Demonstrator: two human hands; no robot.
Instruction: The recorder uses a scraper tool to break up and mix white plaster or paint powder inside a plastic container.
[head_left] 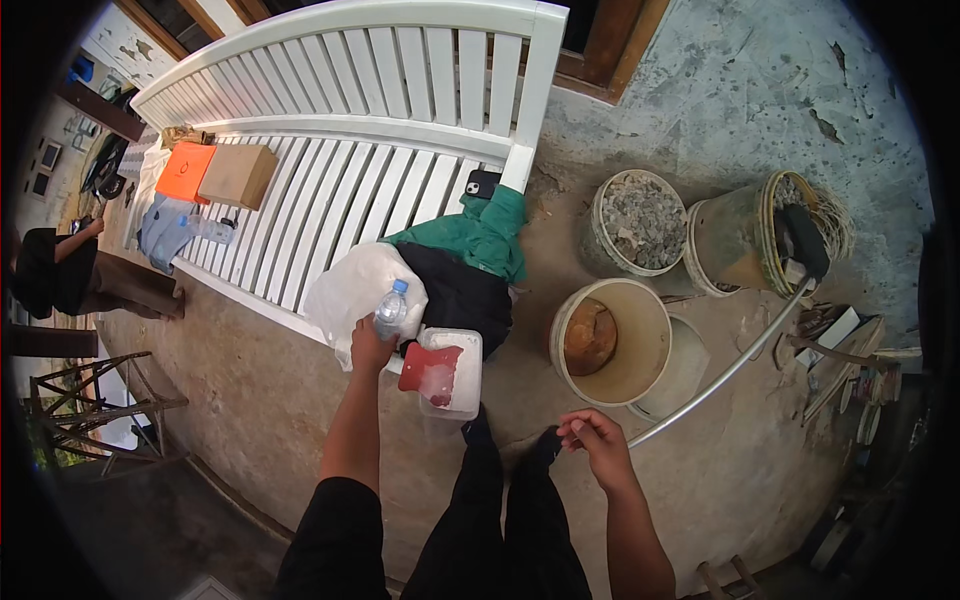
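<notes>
My left hand [371, 346] is closed around the lower part of a clear plastic bottle [390, 312] with a blue cap, its cap end tilted up and away. Beside that hand, a red plastic piece [428, 370] smeared with white lies across a rectangular white tub [466, 370] of white material. A white sack [345, 285] lies behind the bottle, next to a black cloth [465, 290] and a green garment [495, 228]. My right hand [596, 442] hangs in the air over the floor, fingers loosely bent and apart, with nothing in it.
A white slatted bench [350, 170] carries a phone [482, 183], a cardboard box [238, 175] and an orange box [184, 170]. To the right stand a bucket [611, 345], a rubble-filled bucket [640, 225] and a metal pole [725, 375]. Another person [60, 270] stands far left.
</notes>
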